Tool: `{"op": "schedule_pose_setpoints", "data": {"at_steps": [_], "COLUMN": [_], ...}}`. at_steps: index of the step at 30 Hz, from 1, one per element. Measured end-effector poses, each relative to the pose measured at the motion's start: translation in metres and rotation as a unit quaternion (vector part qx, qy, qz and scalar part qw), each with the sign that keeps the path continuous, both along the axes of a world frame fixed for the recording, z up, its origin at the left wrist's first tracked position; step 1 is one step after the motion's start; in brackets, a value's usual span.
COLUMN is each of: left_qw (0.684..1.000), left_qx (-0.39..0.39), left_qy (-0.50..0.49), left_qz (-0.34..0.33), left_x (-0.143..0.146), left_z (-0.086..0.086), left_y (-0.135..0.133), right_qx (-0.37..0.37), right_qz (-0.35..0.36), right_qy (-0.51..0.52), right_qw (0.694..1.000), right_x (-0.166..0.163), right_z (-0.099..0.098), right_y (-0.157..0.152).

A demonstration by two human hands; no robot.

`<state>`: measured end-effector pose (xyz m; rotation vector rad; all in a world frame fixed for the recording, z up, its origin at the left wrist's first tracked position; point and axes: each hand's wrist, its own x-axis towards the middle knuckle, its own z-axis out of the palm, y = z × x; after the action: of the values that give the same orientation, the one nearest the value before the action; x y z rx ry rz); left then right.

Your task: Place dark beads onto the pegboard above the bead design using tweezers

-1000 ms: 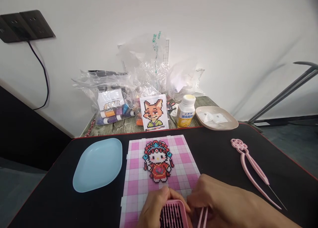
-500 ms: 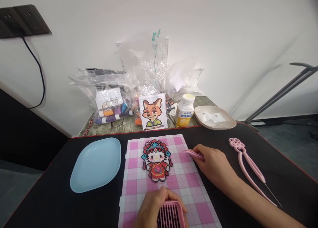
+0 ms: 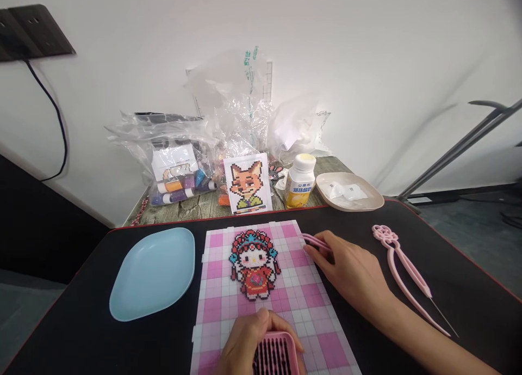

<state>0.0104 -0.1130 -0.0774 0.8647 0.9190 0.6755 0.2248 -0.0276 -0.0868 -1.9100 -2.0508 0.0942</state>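
My left hand (image 3: 249,339) is wrapped around a pink ridged bead tray (image 3: 278,354) with rows of dark beads, at the bottom centre. Under it lies a pegboard (image 3: 293,293) with a pink-and-white check showing through. On the board is a bead figure (image 3: 255,274), a white cat in red costume with a red and teal headdress. My right hand (image 3: 350,269) is closed around pink tweezers (image 3: 316,241) beside the board's right edge. The tweezers point left over that edge; whether their tips hold a bead is too small to tell.
A blue plate (image 3: 154,274) lies left of the board. To the right are pink tweezers with a flower-shaped end and a needle-like tool (image 3: 408,280). Behind stand a fox picture (image 3: 248,184), a bottle (image 3: 300,182), a beige dish (image 3: 349,201) with packets, and bags of bead tubes (image 3: 175,171).
My right hand has turned slightly, and the tweezers have drawn back toward the board's right edge. My left hand keeps its hold on the tray. The whole view has shifted slightly.
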Motion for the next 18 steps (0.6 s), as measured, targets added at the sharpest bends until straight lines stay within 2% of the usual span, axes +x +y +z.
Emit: {"op": "schedule_pose_setpoints", "data": {"at_steps": [2,4,8,11,13,15,18], "left_qw": [1.0,1.0,1.0,1.0,1.0,1.0,1.0], "left_qx": [0.014,0.016,-0.004,-0.012,-0.014,-0.006,0.011], "left_qy": [-0.001,0.002,0.0,-0.009,-0.005,0.003,0.004], "left_qz": [0.001,0.0,-0.001,0.0,-0.001,0.002,0.003], "left_x": [0.0,0.0,0.002,0.001,0.0,-0.002,-0.003], "left_z": [0.0,0.002,0.01,0.01,0.006,0.001,-0.003], "left_y": [0.001,0.002,0.004,0.004,0.003,0.002,0.001], "right_qx": [0.079,0.133,0.157,0.174,0.197,0.205,0.175], "right_qz": [-0.017,-0.028,-0.026,-0.007,0.067,0.182,0.312], "right_qy": [0.004,-0.035,-0.118,-0.101,-0.042,0.027,0.075], "right_qw": [0.997,0.99,0.98,0.98,0.977,0.961,0.931], "right_x": [0.001,0.003,0.008,0.008,0.004,-0.002,-0.013], "right_z": [-0.004,-0.009,-0.019,-0.018,-0.013,-0.007,0.002], "right_y": [0.001,0.004,0.008,0.009,0.006,0.0,-0.011]}}
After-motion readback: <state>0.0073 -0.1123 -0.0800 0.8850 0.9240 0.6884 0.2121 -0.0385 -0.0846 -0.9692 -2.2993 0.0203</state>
